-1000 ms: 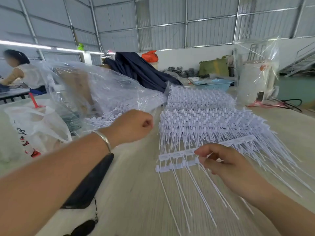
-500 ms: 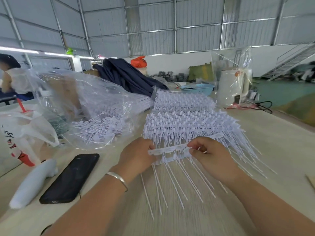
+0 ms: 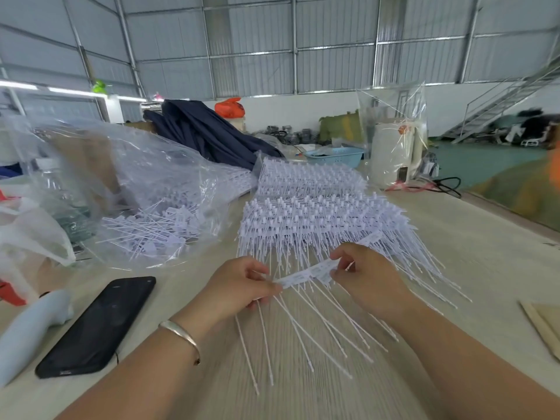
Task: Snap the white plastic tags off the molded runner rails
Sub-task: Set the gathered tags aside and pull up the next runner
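A white runner rail (image 3: 306,275) of tags sat at the frame's centre, just above the bench (image 3: 485,253), thin tails fanning toward the lower edge. The left hand (image 3: 239,286) pinched its left end, the right hand (image 3: 368,278) its right end. Behind lay the stacked rails (image 3: 318,207); lower left, a black phone (image 3: 100,325).

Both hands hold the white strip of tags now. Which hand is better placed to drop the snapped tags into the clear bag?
Probably the left hand. The clear bag of loose tags lies on its side of the table, while the right hand pinches the strip farther away.
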The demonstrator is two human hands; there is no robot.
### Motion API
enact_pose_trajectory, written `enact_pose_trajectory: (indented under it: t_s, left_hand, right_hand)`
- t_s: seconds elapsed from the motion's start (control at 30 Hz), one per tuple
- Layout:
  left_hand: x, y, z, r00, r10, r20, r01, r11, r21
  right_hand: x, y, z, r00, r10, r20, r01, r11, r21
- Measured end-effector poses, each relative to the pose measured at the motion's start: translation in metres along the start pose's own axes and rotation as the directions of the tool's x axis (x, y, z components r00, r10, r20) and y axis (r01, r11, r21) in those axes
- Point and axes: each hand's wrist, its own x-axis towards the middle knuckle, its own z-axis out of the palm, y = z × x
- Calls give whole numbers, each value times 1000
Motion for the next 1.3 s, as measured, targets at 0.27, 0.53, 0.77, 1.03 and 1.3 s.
enact_pose_trajectory:
  t_s: [0.27,0.53,0.77,1.03,1.3]
  left_hand:
    - [-3,5,6,992,122,42,-124,991,55]
    - [-3,3,5,972,234,20,-233,972,-18]
    - [1,-4,4,973,226,-45,-210,949,235]
    - [-14,20,17,929,359,89,-367,926,87]
    - [-24,31,23,897,280,343,-207,950,-235]
  right_hand:
    - [4,10,-1,997,80,-2,-80,997,-21]
    - [4,10,11,984,19,-177,-3,996,86]
    - [5,8,2,961,14,-278,49,975,216]
    - [-7,-27,2,972,14,-235,161,691,705]
    - [-15,-41,1,984,14,-176,144,517,844]
